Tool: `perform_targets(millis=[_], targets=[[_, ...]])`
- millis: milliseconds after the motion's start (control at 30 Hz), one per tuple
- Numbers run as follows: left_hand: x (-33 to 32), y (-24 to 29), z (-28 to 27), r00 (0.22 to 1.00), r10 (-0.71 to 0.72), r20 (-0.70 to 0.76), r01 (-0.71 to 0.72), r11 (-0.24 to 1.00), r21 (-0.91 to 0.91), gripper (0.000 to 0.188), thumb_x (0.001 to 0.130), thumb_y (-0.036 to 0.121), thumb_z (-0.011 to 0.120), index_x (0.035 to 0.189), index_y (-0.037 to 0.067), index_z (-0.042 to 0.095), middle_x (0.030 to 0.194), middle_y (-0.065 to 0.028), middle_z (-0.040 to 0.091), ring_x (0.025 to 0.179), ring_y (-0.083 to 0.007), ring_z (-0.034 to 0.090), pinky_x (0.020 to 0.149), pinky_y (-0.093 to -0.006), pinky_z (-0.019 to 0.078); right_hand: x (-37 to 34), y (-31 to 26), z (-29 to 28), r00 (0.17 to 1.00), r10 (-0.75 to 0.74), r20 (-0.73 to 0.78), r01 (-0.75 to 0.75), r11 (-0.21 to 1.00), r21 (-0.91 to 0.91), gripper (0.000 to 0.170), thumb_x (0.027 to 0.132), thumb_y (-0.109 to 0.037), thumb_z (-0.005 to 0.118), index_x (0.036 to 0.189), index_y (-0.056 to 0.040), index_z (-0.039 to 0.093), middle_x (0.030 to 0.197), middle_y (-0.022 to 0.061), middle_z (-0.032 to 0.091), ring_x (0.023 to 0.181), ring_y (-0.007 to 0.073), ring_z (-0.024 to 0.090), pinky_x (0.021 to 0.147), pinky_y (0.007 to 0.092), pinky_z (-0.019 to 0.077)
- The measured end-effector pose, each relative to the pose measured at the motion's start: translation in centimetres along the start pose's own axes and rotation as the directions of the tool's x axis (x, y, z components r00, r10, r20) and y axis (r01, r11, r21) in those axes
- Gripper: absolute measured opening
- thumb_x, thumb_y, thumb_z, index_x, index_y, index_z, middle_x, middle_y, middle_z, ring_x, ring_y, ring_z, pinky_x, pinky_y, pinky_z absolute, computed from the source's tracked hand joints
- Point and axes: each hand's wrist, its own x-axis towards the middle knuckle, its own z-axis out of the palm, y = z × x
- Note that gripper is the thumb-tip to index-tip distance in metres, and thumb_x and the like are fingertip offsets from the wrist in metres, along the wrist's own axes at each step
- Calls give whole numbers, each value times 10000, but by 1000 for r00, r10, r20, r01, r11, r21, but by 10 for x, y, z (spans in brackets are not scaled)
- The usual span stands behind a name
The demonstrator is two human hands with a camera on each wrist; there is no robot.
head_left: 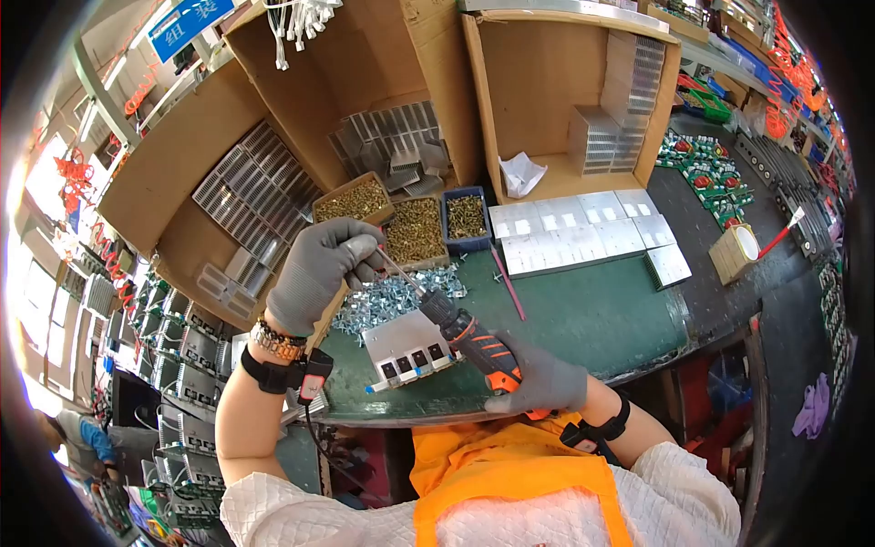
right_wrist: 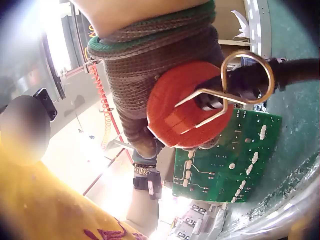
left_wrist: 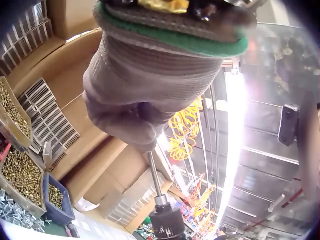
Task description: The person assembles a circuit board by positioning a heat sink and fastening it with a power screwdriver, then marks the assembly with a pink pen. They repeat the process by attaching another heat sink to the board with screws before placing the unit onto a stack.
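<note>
The plate (head_left: 397,339), a metal piece with black parts along its near edge, lies on the bench (head_left: 583,314). Just to the right of the plate, the right hand (head_left: 542,374) has its fingers wrapped around the handle of the driver (head_left: 489,351), whose bit (head_left: 401,272) points up and to the left. Beyond the plate and to its left, the gloved left hand (head_left: 326,271) pinches the end of the bit with curled fingers; they hide its tip, so I cannot tell whether a screw sits there. Silvery parts (head_left: 394,294) are heaped just beyond the plate. Farther beyond it stand brass screws (head_left: 417,230) in a tray and a blue bin (head_left: 468,244); metal blocks (head_left: 561,246) lie beyond it to the right.
</note>
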Motion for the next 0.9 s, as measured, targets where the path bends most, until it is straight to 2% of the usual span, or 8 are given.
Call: perform_targets(millis=[333, 433, 500, 533, 633, 667, 733, 900], targets=[[6, -9, -5, 997, -44, 58, 44, 999, -8, 237, 973, 164, 554, 1103, -21, 626, 814, -16, 661, 642, -48, 596, 595, -187, 484, -1, -1, -1, 999, 33, 4, -32, 999, -33, 861, 702, -231, 831, 1386, -7, 358, 1047, 84, 590, 937, 147, 558, 839, 296, 483], [-1, -36, -3, 994, -6, 112, 23, 989, -149, 416, 920, 250, 660, 1207, -37, 566, 921, -79, 665, 811, -122, 644, 723, -241, 525, -1, 5, -1, 999, 34, 4, -34, 999, 12, 865, 700, -233, 833, 1386, -6, 358, 1044, 77, 593, 931, 141, 556, 835, 291, 483], [-8, -75, 1, 907, 310, 286, -399, 850, 343, 872, 767, 337, 805, 1418, -41, 365, 1135, -193, 626, 1098, -270, 616, 900, -366, 509, 1, 9, 0, 999, 38, -5, -37, 998, 40, 862, 699, -222, 835, 1384, -6, 359, 1041, 71, 593, 928, 136, 554, 832, 289, 484], [-23, -52, 18, 930, 176, 322, -341, 736, 584, 1190, 625, 463, 868, 1489, -21, 210, 1288, -228, 532, 1292, -342, 477, 1035, -439, 415, 3, 10, 0, 999, 35, -14, -34, 997, 69, 859, 697, -212, 836, 1382, -6, 360, 1039, 66, 593, 924, 131, 552, 830, 286, 484], [-44, -66, 34, 936, -73, 344, -248, 556, 793, 1243, 594, 517, 858, 1492, -21, 187, 1326, -242, 500, 1284, -378, 467, 1061, -437, 382, 4, 16, 2, 998, 55, -28, -51, 990, 129, 853, 683, -173, 843, 1376, -15, 372, 1044, 58, 598, 932, 126, 558, 832, 284, 489], [-46, -64, 37, 940, -158, 301, -120, 675, 728, 1303, 531, 493, 885, 1502, 2, 168, 1304, -264, 496, 1262, -402, 455, 1061, -437, 364, 6, 18, 2, 999, 53, -5, -52, 990, 128, 853, 683, -173, 843, 1376, -15, 372, 1044, 58, 598, 932, 126, 558, 832, 284, 489], [-49, -69, 40, 959, -114, 258, -120, 664, 738, 1267, 552, 478, 872, 1500, 2, 179, 1293, -259, 500, 1248, -404, 463, 1056, -441, 362, 9, 22, 2, 995, -90, -36, 95, 984, 153, 830, 667, -103, 832, 1368, -32, 395, 1058, 60, 609, 943, 128, 576, 826, 288, 498], [-52, -78, 40, 979, 10, 204, -156, 685, 711, 1199, 600, 468, 840, 1505, 25, 190, 1274, -255, 512, 1169, -431, 513, 1036, -449, 373, 14, 16, 2, 997, -13, -75, 39, 935, 352, 798, 646, 2, 778, 1357, -52, 420, 1069, 75, 623, 879, 126, 607, 740, 292, 518]])
